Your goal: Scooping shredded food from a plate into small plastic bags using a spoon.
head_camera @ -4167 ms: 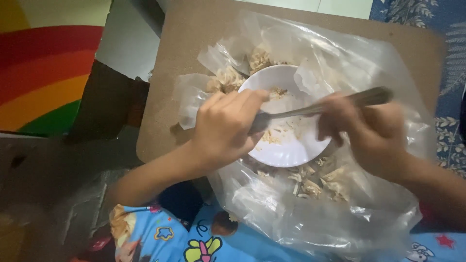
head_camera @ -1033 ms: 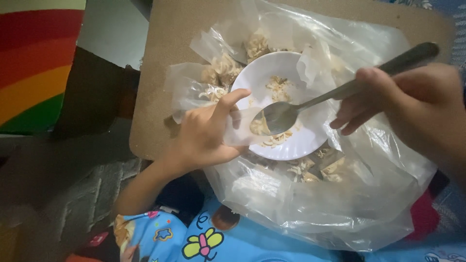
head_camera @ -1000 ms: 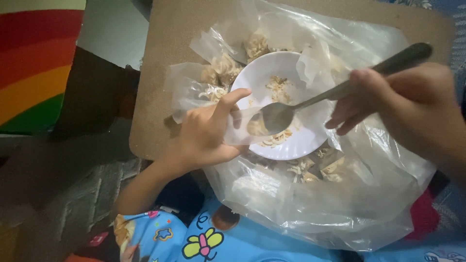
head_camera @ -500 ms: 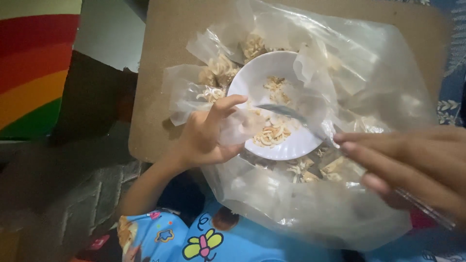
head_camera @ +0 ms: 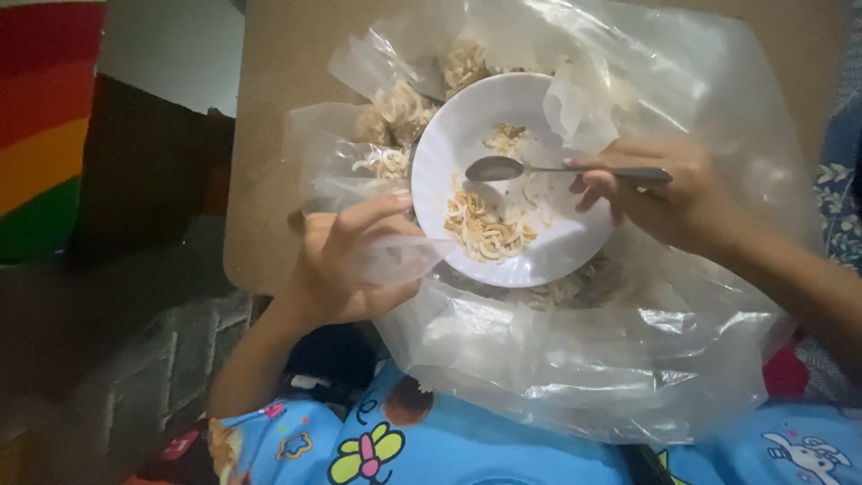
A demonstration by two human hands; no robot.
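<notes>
From the head view, the right hand [head_camera: 669, 193] holds a metal spoon [head_camera: 566, 169] by its handle, the grip closed on the handle between thumb and fingers. The spoon's bowl reaches out to the left of that grip and hangs over the middle of a round white plate [head_camera: 516, 175]. Just below and left of the spoon's bowl, a heap of pale, shredded noodle-like food [head_camera: 485, 229] lies on the plate. The left hand [head_camera: 355, 265] sits at the plate's lower left edge, its grip pinching a fold of clear plastic bag [head_camera: 575, 359]. The crumpled bag spreads under and around the plate, with more pale clumps of food [head_camera: 404, 112] inside it above the left grip. Everything rests on a brown board-like desk [head_camera: 269, 135].
</notes>
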